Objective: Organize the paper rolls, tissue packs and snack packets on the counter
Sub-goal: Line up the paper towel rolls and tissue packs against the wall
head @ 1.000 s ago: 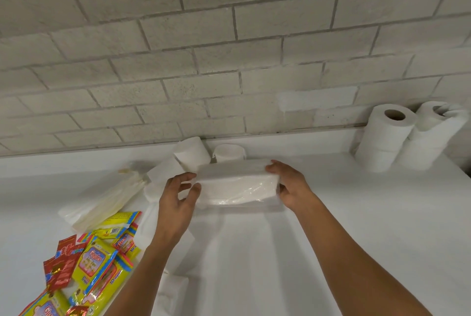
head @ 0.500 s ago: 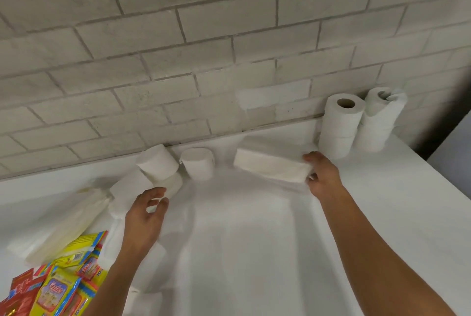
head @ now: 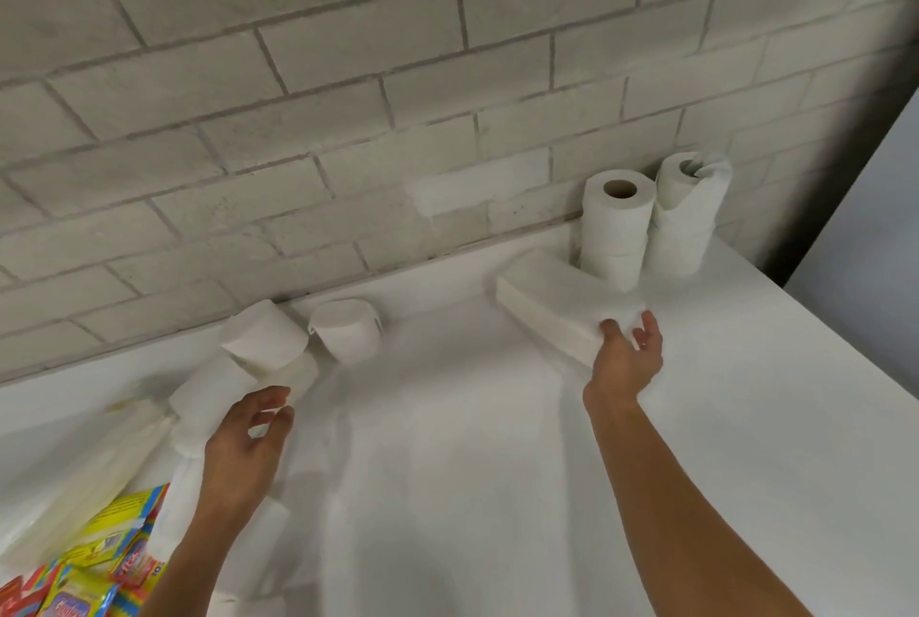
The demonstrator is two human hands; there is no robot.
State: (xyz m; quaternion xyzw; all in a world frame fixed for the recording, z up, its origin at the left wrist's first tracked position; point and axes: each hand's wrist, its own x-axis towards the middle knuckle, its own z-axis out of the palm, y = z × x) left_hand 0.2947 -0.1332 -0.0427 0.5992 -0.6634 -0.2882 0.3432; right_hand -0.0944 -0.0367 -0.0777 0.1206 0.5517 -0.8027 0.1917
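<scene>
A white tissue pack lies on the white counter, its far end against two stacks of paper rolls by the wall. My right hand rests at the pack's near end, thumb on its edge and fingers spread. My left hand hovers with curled, parted fingers and holds nothing, just in front of a loose heap of paper rolls. One roll stands apart by the wall. Colourful snack packets lie at the bottom left.
A grey brick wall backs the counter. A long clear-wrapped tissue pack lies at the left. More white packs sit under my left forearm. The counter's right edge drops off to a dark gap.
My right hand has carried the tissue pack to the right and set it down against the roll stacks. My left hand let go of it and stayed near the loose rolls.
</scene>
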